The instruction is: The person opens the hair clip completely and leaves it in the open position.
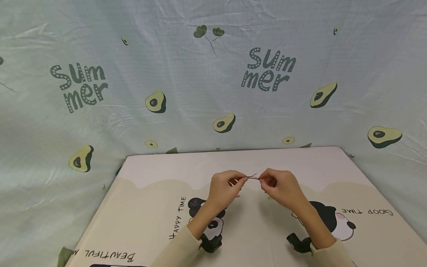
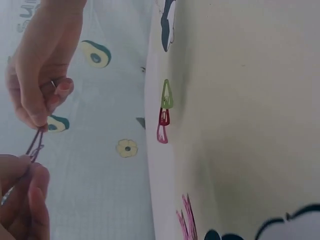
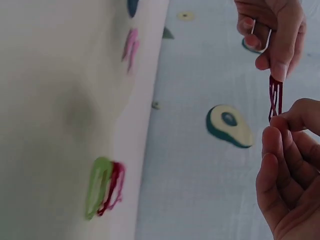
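Observation:
A dark red snap hair clip point(image 3: 271, 100) is stretched between both hands above the table. My left hand point(image 1: 222, 188) pinches one end between thumb and fingertips. The other end is pinched by my right hand point(image 1: 283, 188) in the same way. In the head view the hair clip point(image 1: 252, 178) shows as thin strands, one sticking up from the rest. Fingertips cover both of its ends.
Green point(image 2: 167, 95), red point(image 2: 164, 117) and pink point(image 2: 161, 134) snap clips lie side by side on the table point(image 1: 150, 211). Several pink clips point(image 2: 186, 220) lie further left. Behind the table's far edge hangs a printed curtain point(image 1: 186, 74).

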A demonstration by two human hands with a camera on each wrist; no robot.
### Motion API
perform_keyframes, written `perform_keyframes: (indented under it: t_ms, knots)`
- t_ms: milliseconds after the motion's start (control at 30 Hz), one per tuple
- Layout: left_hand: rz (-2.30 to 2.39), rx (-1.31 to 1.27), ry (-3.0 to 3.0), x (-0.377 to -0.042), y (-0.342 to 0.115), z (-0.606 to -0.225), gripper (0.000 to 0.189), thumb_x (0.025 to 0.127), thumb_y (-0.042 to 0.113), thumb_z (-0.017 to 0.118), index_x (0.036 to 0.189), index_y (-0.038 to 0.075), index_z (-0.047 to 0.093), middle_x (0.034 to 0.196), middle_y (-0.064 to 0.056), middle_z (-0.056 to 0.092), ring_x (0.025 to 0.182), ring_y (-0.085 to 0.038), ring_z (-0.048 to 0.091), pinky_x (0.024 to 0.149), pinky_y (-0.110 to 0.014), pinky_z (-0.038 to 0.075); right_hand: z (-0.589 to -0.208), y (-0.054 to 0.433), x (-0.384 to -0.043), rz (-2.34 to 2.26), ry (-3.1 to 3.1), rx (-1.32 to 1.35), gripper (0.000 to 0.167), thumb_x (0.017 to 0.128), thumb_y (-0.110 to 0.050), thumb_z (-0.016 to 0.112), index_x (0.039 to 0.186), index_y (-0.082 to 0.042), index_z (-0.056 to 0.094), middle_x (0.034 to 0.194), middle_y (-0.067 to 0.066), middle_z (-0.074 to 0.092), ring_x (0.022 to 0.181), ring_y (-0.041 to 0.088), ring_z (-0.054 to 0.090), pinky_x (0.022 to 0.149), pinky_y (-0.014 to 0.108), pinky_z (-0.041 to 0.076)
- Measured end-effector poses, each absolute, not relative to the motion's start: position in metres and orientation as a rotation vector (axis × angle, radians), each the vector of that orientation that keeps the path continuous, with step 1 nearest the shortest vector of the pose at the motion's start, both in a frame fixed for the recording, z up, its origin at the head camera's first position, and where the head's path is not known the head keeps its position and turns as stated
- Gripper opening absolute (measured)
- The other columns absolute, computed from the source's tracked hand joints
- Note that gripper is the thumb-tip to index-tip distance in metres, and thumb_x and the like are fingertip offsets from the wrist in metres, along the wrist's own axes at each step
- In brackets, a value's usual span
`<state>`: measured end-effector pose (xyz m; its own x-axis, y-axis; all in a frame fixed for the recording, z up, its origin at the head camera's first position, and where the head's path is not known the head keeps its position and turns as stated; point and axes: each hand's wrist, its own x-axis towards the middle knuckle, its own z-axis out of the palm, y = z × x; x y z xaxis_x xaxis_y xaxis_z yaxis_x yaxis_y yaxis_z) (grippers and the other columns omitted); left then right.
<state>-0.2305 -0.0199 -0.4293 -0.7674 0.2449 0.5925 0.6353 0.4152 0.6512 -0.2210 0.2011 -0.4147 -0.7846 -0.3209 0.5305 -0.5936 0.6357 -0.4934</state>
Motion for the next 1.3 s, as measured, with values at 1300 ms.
perform_keyframes:
  t_ms: [1300]
  knots:
    - [-0.648,-0.625,-2.946,-0.276,0.017,-0.47,0.011,0.086,0.019,0.075,0.075,0.02,0.079,0.071,0.006,0.071,0.064,-0.011,0.061,0.052,-0.026,0.043,-0.464,0.204,-0.277,0.446,-3.101,0.528,0.005,0.086,-0.011,0.074,0.081,-0.014,0.075,0.072,-0.003,0.067,0.064,0.013,0.055,0.054,0.031,0.045]
